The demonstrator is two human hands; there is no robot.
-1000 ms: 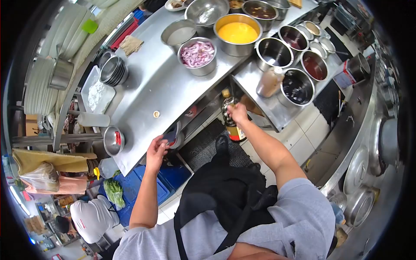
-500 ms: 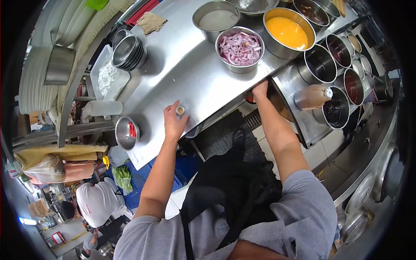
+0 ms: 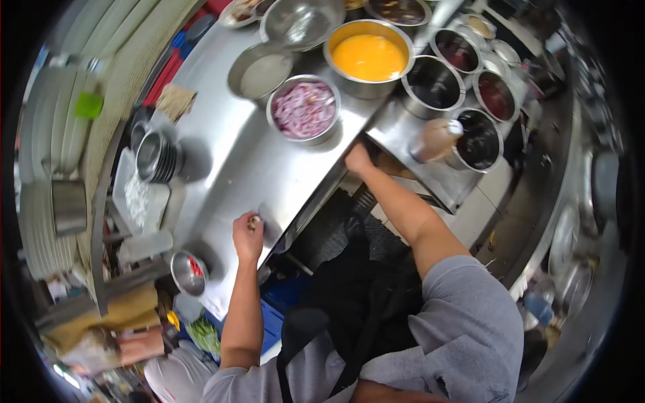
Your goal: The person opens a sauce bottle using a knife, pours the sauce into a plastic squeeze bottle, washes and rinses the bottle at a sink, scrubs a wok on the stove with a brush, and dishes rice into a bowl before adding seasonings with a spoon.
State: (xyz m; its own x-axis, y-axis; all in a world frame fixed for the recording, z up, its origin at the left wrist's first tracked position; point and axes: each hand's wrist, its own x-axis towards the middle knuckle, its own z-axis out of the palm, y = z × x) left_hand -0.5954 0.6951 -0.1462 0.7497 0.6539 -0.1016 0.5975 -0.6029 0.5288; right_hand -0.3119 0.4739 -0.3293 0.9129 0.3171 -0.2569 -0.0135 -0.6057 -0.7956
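My left hand (image 3: 248,242) is closed around a small round cup-like thing (image 3: 253,222), with its pale round top showing between thumb and fingers, just over the steel counter (image 3: 235,174). Blur hides its exact kind. My right hand (image 3: 359,160) is at the counter's front edge, where the lower steel shelf (image 3: 403,141) begins; its fingers are hidden below the edge. Nearest to it on the counter is a steel bowl of sliced red onion (image 3: 304,109). To the left of my left hand, a small steel bowl (image 3: 189,273) holds red pieces.
Steel pots of yellow liquid (image 3: 369,57) and cloudy liquid (image 3: 261,72) stand at the back. Several dark-sauce pots and a brown squeeze bottle (image 3: 435,140) are at right. Stacked bowls (image 3: 158,156) and a tray of white powder (image 3: 158,201) line the left. A person (image 3: 178,373) is lower left.
The fingers of my left hand, spread beside the small round thing before, have closed around it. My view has shifted, so the counter items appear further left and lower.
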